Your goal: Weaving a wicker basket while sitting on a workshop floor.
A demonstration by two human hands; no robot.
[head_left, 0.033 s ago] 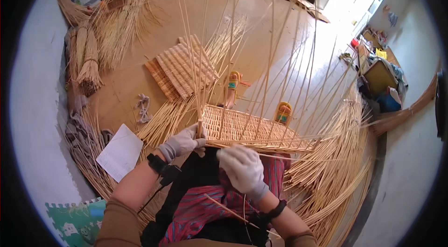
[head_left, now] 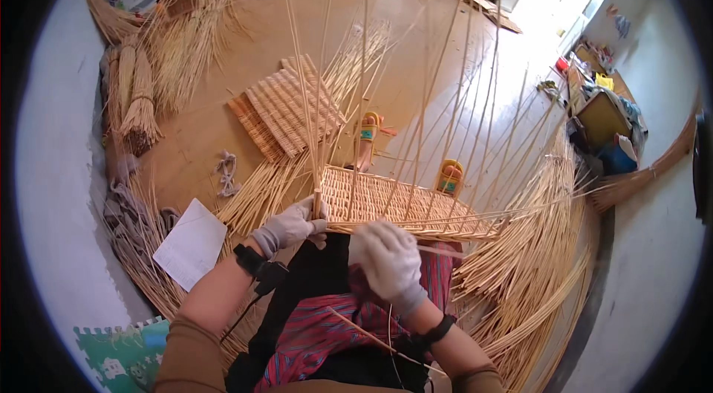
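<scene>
A long, narrow woven wicker piece lies across the front of my lap, with tall thin stakes rising from it. My left hand, in a pale grey glove, grips its left end at an upright stick. My right hand, in a whiter glove, is just below the piece's near edge, fingers curled and blurred; a pale strand trails rightward beside it, and what the fingers hold is unclear. Red striped cloth covers part of my lap, with a loose cane lying over it.
Two stacked woven panels lie ahead. Cane bundles line the left wall; loose canes spread at right. A paper lies left. My sandalled feet show beyond the piece. A cluttered seat stands right, near an open door.
My right hand has shifted slightly up and rightward along the near edge. The strand beside it has moved. My left hand stays in place.
</scene>
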